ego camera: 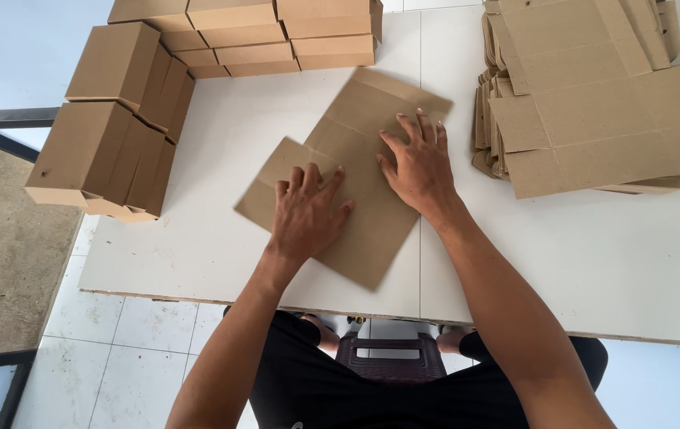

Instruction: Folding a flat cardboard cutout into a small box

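1. Far left: folded brown boxes [109,119] stacked at the surface [197,238] edge, more along the top w/ a second row [276,32]. None of them touch your hands.
2. Left hand [306,210]: palm down, fingers spread and flat, pressing the lower-left part of the flat cardboard blank [348,171]. Not gripping anything, just pinning it.
3. The blank lies flat mid-surface, skewed diagonally, straddling the seam between the two white panels.
4. Right hand [419,163]: also open, fingers splayed, flat on the blank's upper-right part. No grip either.
5. Handling, prob.: light, thin, stiff across the panels but it'll bend readily at the score lines. Dry and not slippery, though it may slide on the smooth white top, so keep one palm down. Corners and flaps crease easily. Best hold = at panel edges beside a crease, thumb under, fingers on top.
6. Far right: pile of unfolded blanks [594,95], well apart from both hands.
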